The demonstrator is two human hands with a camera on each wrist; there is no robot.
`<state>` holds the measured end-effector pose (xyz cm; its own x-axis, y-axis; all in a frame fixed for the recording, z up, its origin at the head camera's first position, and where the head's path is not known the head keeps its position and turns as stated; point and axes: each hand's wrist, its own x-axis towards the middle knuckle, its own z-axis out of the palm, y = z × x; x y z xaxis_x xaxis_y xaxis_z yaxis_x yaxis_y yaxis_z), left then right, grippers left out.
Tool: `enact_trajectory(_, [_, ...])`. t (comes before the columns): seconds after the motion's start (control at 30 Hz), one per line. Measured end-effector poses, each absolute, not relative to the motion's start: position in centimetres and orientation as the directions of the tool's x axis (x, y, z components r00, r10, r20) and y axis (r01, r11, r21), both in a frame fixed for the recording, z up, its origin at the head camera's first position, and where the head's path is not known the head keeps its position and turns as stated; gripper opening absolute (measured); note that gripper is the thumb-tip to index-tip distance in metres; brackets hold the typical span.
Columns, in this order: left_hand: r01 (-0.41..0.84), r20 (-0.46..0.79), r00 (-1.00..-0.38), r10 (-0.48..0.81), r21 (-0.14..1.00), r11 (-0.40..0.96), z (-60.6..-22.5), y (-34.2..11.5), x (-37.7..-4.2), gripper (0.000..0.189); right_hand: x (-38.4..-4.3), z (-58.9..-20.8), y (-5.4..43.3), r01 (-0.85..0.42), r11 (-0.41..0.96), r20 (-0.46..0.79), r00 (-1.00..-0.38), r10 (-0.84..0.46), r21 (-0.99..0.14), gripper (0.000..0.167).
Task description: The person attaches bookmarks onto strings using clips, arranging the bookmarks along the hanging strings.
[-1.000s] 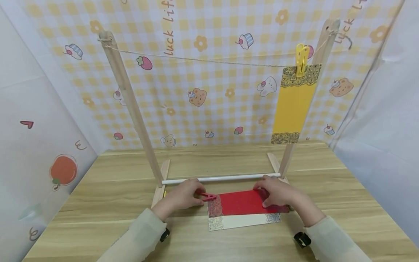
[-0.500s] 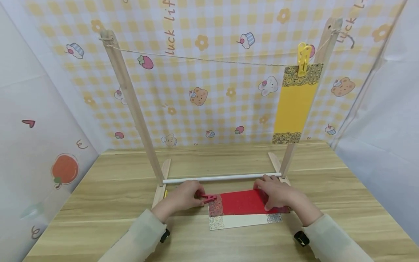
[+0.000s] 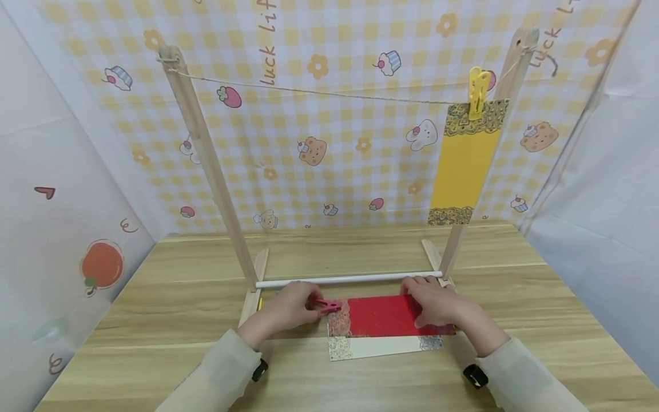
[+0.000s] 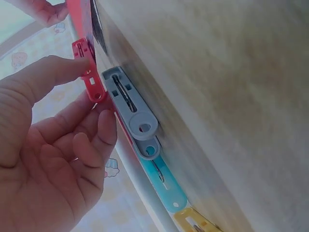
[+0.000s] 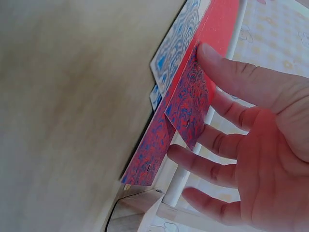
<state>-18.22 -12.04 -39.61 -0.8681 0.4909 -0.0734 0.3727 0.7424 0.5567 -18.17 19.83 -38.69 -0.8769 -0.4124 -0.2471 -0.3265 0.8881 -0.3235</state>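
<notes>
My left hand (image 3: 293,306) pinches a red clothespin (image 3: 328,306) between thumb and fingers, its tip at the lace-patterned left end of a red card (image 3: 383,316). At the other end, my right hand (image 3: 440,303) grips this card, thumb on the near edge and fingers behind. The right wrist view shows the card's patterned end (image 5: 190,101) raised at a slant above another red card (image 5: 147,159) and white patterned cards (image 5: 178,41). From the head, a white card (image 3: 383,348) shows below the red one.
Two wooden posts (image 3: 208,154) carry a string (image 3: 319,95), where a yellow clothespin (image 3: 479,94) holds a yellow card (image 3: 463,171). A white rod (image 3: 355,279) joins the posts low down. Grey (image 4: 128,104), teal (image 4: 164,183) and yellow clothespins (image 4: 193,220) lie by my left hand.
The red card's left end and the red clothespin have risen slightly and shifted away from me. My right hand keeps its grip at nearly the same place.
</notes>
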Motion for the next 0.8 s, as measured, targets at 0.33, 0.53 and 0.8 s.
enact_trajectory(0.33, [0.336, -0.015, -0.887, 0.462, 0.665, 0.667, -39.5, -12.3, -18.3, 0.021, -18.2, -38.4, 20.6, -0.334, 0.844, -0.150, -0.892, -0.427, -0.419, 0.033])
enact_trajectory(0.53, [0.308, 0.018, -0.915, 0.404, 0.677, 0.668, -39.1, -12.5, -18.1, 0.019, -18.6, -38.5, 21.3, -0.369, 0.742, -0.109, -0.855, -0.507, -0.559, 0.023])
enact_trajectory(0.8, [0.281, 0.045, -0.930, 0.366, 0.729, 0.624, -39.2, -13.0, -17.9, 0.020, -18.7, -38.8, 22.0, -0.394, 0.616, -0.052, -0.814, -0.579, -0.682, 0.018])
